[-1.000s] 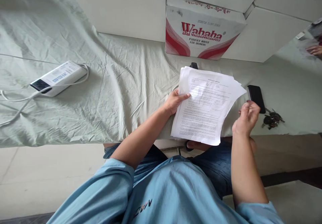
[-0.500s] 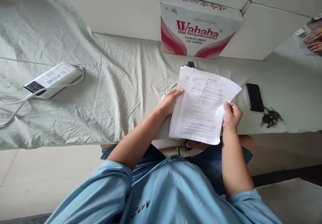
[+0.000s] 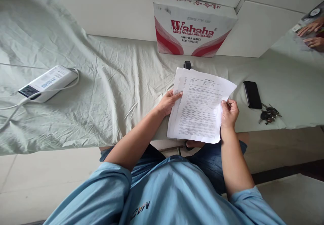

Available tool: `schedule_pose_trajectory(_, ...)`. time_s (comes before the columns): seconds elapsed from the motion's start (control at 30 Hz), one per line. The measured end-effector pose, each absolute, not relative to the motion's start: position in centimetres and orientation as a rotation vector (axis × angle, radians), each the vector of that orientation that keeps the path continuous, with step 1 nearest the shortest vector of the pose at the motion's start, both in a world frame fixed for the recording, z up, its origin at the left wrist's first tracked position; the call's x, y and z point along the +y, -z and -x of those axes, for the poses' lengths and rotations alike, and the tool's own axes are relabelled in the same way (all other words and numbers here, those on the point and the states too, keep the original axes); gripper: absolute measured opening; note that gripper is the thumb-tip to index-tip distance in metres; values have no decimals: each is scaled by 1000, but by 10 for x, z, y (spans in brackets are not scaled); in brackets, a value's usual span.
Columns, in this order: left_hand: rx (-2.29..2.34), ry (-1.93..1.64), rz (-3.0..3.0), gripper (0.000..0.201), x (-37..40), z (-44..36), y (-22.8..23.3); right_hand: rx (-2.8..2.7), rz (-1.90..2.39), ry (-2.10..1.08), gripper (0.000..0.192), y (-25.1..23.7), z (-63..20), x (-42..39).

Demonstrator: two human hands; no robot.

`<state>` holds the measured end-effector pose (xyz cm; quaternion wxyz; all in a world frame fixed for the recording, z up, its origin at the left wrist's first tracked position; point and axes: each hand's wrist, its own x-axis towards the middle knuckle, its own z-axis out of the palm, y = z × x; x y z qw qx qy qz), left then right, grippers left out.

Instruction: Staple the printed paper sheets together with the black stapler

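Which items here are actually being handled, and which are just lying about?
In hand: stack of printed papers, gripped by left hand and right hand.

Lying about: black phone, keys, Wahaha box, white power bank with its cable, small black object behind the papers.

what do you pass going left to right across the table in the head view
power bank → left hand → stack of papers → right hand → black phone → bunch of keys
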<state>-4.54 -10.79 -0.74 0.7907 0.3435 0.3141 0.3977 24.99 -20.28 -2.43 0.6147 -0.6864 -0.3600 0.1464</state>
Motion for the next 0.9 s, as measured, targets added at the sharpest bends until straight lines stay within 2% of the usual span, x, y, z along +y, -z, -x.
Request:
schedule_pose_trajectory(0.13,667,-840,-733,60,-111,47,3,-869,1577,-370,59,28,-251,-202)
schedule_pose_trajectory(0.33,622,-805,-732,58,-114,48,1,-909,1536,-473,78,33,-252,-203)
schedule_pose_trajectory(0.5,629,-784,-659,61,-108,47,7,-937,1575,-395,63,31,-255,-206)
schedule_pose_trajectory(0.63,610,-760,-627,75,-104,44,12,-895,1568,-365,62,28,-256,-207)
schedule_pose_trajectory(0.9,766,-834,-742,72,-114,42,16,-838,1575,-358,61,24,-253,-204)
